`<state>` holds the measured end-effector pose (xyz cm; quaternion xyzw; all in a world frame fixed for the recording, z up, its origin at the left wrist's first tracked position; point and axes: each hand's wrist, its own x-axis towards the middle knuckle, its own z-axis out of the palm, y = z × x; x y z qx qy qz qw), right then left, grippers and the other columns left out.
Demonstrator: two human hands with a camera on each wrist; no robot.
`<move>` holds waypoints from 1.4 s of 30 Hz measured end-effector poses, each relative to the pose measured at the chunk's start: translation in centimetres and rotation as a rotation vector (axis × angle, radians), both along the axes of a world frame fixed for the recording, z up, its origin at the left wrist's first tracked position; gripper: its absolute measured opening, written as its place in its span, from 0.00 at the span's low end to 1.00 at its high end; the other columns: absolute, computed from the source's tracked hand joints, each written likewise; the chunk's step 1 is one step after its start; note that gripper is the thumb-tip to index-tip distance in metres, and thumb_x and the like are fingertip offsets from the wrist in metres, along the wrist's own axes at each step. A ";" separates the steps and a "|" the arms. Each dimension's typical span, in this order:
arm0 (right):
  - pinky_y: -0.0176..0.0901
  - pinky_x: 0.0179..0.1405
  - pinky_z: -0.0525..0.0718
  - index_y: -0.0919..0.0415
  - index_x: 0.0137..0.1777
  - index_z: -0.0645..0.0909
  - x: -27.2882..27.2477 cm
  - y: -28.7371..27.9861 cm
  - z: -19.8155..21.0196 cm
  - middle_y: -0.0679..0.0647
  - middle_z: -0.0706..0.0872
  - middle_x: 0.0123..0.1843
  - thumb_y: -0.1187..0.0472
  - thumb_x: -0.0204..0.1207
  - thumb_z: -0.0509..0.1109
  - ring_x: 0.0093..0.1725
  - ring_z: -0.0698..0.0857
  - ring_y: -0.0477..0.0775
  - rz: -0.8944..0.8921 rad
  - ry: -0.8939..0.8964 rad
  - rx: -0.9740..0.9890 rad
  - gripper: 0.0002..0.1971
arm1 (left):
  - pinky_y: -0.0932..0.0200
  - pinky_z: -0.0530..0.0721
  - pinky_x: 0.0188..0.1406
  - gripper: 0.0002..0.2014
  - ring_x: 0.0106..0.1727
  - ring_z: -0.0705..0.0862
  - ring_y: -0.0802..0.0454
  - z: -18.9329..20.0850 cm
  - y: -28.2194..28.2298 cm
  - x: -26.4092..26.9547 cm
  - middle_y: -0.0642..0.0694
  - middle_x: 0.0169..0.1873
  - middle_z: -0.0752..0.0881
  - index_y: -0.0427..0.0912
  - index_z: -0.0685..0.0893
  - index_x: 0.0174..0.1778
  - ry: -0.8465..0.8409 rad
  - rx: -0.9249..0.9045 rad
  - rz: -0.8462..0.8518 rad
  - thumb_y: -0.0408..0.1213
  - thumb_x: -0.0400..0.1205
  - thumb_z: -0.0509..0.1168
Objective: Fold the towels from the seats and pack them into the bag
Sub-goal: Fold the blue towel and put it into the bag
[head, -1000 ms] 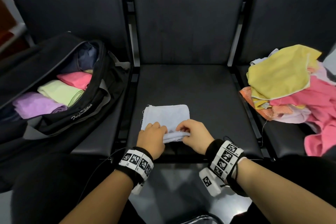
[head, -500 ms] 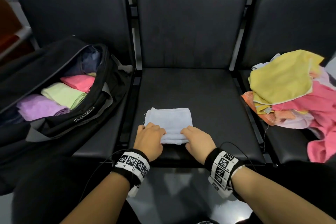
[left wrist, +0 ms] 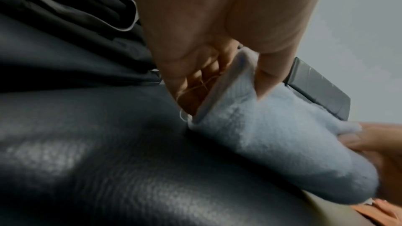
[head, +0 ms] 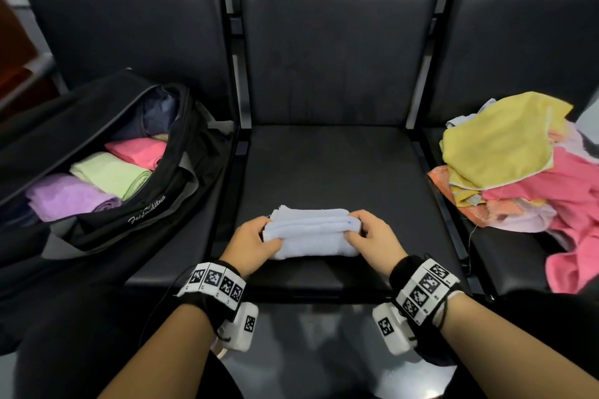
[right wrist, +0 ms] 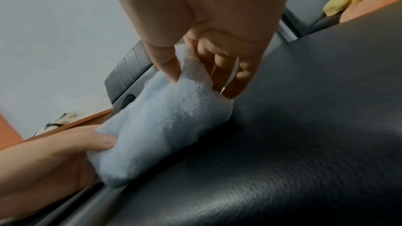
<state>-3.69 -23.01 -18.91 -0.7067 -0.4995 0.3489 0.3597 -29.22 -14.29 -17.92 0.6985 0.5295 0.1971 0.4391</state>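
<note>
A pale blue towel (head: 311, 233), folded into a thick bundle, lies near the front edge of the middle black seat (head: 327, 165). My left hand (head: 256, 241) pinches its left end, thumb on top and fingers behind, as the left wrist view shows on the towel (left wrist: 272, 137). My right hand (head: 366, 236) pinches the right end of the towel (right wrist: 165, 123) the same way. The open black bag (head: 107, 227) stands on the left seat and holds folded purple, green and pink towels. A loose pile of towels (head: 518, 172), yellow on top, covers the right seat.
Metal dividers separate the three seats. The seat backs rise just behind. The bag's flap (head: 64, 120) leans open to the left. A glossy floor (head: 308, 350) shows between my forearms.
The towel lay flat with both hands at its near edge. That edge has been folded over, and both hands have shifted to the bundle's two ends.
</note>
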 end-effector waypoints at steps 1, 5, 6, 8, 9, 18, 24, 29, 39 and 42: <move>0.36 0.44 0.81 0.47 0.52 0.82 0.2 -0.1 -0.2 0.49 0.88 0.45 0.61 0.77 0.70 0.45 0.85 0.47 -0.011 0.015 -0.006 0.08 | 0.62 0.78 0.37 0.04 0.37 0.81 0.54 -0.1 0.1 0.0 0.45 0.37 0.87 0.38 0.86 0.44 -0.018 -0.018 0.007 0.29 0.76 0.73; 0.44 0.51 0.84 0.51 0.54 0.82 0.8 -0.3 -0.8 0.48 0.89 0.49 0.60 0.78 0.71 0.51 0.86 0.49 -0.060 0.060 -0.017 0.07 | 0.54 0.80 0.41 0.07 0.38 0.80 0.53 -0.6 0.3 0.3 0.40 0.37 0.86 0.32 0.86 0.46 -0.070 -0.046 0.022 0.33 0.80 0.74; 0.44 0.51 0.85 0.51 0.54 0.83 0.8 -0.3 -0.9 0.48 0.89 0.48 0.60 0.78 0.71 0.50 0.87 0.48 -0.074 0.065 -0.017 0.06 | 0.52 0.80 0.42 0.07 0.38 0.81 0.53 -0.8 0.4 0.4 0.40 0.37 0.87 0.32 0.86 0.46 -0.071 -0.046 0.026 0.34 0.81 0.73; 0.44 0.50 0.84 0.51 0.52 0.83 0.7 -0.1 -1.2 0.48 0.89 0.47 0.59 0.78 0.72 0.49 0.87 0.47 -0.104 0.064 -0.014 0.05 | 0.54 0.79 0.40 0.06 0.36 0.81 0.55 -1.2 0.5 0.6 0.45 0.34 0.86 0.35 0.86 0.44 -0.068 -0.035 0.035 0.36 0.81 0.72; 0.42 0.48 0.84 0.51 0.51 0.83 0.7 0.0 -1.3 0.48 0.89 0.46 0.58 0.77 0.72 0.48 0.86 0.47 -0.116 0.058 -0.017 0.05 | 0.56 0.78 0.38 0.06 0.35 0.80 0.56 -1.4 0.6 0.7 0.49 0.32 0.85 0.38 0.85 0.42 -0.067 -0.030 0.041 0.36 0.82 0.72; 0.29 0.40 0.72 0.42 0.57 0.77 1.4 1.6 -3.3 0.41 0.80 0.38 0.54 0.73 0.77 0.41 0.80 0.41 -0.103 -0.035 -0.159 0.16 | 0.57 0.77 0.39 0.07 0.40 0.83 0.48 -3.1 1.0 1.1 0.51 0.32 0.84 0.44 0.84 0.40 0.110 -0.002 0.082 0.42 0.82 0.70; 0.43 0.56 0.81 0.48 0.61 0.84 1.7 2.3 -3.4 0.47 0.88 0.52 0.52 0.75 0.76 0.55 0.86 0.51 0.008 -0.063 -0.247 0.15 | 0.56 0.79 0.39 0.08 0.40 0.83 0.46 -4.0 1.3 1.2 0.49 0.32 0.84 0.47 0.83 0.39 0.164 -0.004 0.145 0.44 0.80 0.72; 0.38 0.43 0.80 0.53 0.47 0.85 1.4 2.3 -2.4 0.51 0.88 0.44 0.53 0.72 0.79 0.45 0.85 0.49 0.036 -0.092 -0.286 0.08 | 0.60 0.77 0.39 0.07 0.42 0.84 0.51 -4.5 1.1 1.1 0.52 0.37 0.86 0.52 0.81 0.40 0.197 -0.040 0.162 0.47 0.79 0.72; 0.39 0.39 0.79 0.53 0.40 0.83 0.3 0.9 -0.5 0.49 0.84 0.38 0.56 0.69 0.80 0.38 0.81 0.46 0.063 -0.076 -0.281 0.08 | 0.59 0.82 0.40 0.08 0.40 0.85 0.53 -3.4 0.1 0.3 0.50 0.38 0.87 0.47 0.80 0.42 0.169 -0.107 0.170 0.43 0.76 0.73; 0.39 0.37 0.79 0.51 0.38 0.81 -0.1 1.0 2.1 0.47 0.83 0.36 0.56 0.66 0.81 0.36 0.81 0.45 0.085 -0.121 -0.200 0.09 | 0.55 0.85 0.49 0.07 0.46 0.86 0.49 -2.3 -0.1 0.5 0.48 0.44 0.88 0.49 0.80 0.47 0.205 -0.109 0.136 0.41 0.76 0.71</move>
